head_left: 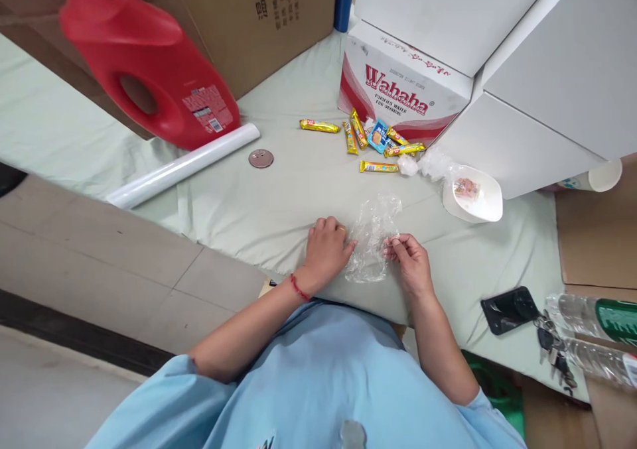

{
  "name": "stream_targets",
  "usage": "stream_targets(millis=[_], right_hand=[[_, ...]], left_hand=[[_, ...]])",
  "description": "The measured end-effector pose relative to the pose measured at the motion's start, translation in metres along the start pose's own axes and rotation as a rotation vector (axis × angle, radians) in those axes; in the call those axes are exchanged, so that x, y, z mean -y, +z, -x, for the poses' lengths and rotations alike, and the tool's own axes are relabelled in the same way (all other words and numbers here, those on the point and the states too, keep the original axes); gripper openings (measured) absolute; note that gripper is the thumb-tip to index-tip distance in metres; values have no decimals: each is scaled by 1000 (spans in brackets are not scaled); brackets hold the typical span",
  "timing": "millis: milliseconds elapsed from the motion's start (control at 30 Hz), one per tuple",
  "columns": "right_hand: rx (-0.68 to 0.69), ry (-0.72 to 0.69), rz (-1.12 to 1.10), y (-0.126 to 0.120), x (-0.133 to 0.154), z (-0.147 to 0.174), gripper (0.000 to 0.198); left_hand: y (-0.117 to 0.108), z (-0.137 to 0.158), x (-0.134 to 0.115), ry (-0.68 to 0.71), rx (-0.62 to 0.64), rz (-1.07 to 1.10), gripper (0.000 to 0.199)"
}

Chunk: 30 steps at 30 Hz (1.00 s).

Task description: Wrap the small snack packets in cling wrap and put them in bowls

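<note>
A crumpled clear plastic bag (372, 240) lies on the cloth between my two hands. Its right edge is pinched between the thumb and fingers of my right hand (411, 260). My left hand (326, 250) rests at the bag's left side, fingers bent, with the thumb held apart and its tip at the bag's edge. The left fingertips are partly hidden. Beyond the bag, several yellow-wrapped snack sticks (379, 167) and a blue packet (379, 135) lie in a loose group. A white bowl (490, 203) with a pink wrapper inside stands to the right.
A red jug (164, 71) and a white roll (184, 167) are at left, near a round brown disc (261, 158). A Wahaha carton (398, 94) stands behind the snacks. A black phone (510, 310), keys (552, 346) and plastic bottles (577, 313) are at right.
</note>
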State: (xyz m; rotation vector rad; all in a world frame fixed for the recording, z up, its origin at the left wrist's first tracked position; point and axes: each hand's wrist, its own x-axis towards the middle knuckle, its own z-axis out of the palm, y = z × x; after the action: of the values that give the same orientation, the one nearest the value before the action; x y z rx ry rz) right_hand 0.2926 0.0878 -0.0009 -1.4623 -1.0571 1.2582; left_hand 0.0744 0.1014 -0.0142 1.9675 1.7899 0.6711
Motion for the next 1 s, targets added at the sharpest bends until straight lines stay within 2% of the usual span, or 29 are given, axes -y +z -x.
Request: stream_targets(millis=[100,233,300,400,467,567,633,667,733,833,900,1000], right_hand=[[-137,-13,-15,-11,-3,1,41],[-338,-43,-18,-28,-9,2,44],[-398,-54,6,-33,-14,2,45],[-384,-68,125,-37,-21,6,43],[-312,-70,255,-41,-24,11,42],[-107,-41,454,-56,-20,17,44],[14,-21,572,-73,-9,16,46],[27,-31,632,-83,-3,13,47],[-42,-101,750,-99,11,-1,50],[-155,-204,867,-101,25,-39,55],[-151,-177,909,-85,28,-68,55],[-140,-88,942,-46,25,-104,44]], left_hand=[[4,-4,-8,-12,-24,184,15],[-2,-8,-3,-172,-107,649,23],[-7,-9,6,-239,-172,734,26],[-16,0,21,-262,-258,579,26],[-23,12,32,-262,-189,422,25],[-39,32,47,-219,6,283,31],[-52,38,57,-198,11,225,39],[-59,36,62,-202,-23,186,43],[-68,25,69,-236,-92,94,50],[-66,-8,69,-283,-78,15,59],[-53,-35,60,-255,-67,1,61],[-26,-68,41,-170,-130,-14,44]])
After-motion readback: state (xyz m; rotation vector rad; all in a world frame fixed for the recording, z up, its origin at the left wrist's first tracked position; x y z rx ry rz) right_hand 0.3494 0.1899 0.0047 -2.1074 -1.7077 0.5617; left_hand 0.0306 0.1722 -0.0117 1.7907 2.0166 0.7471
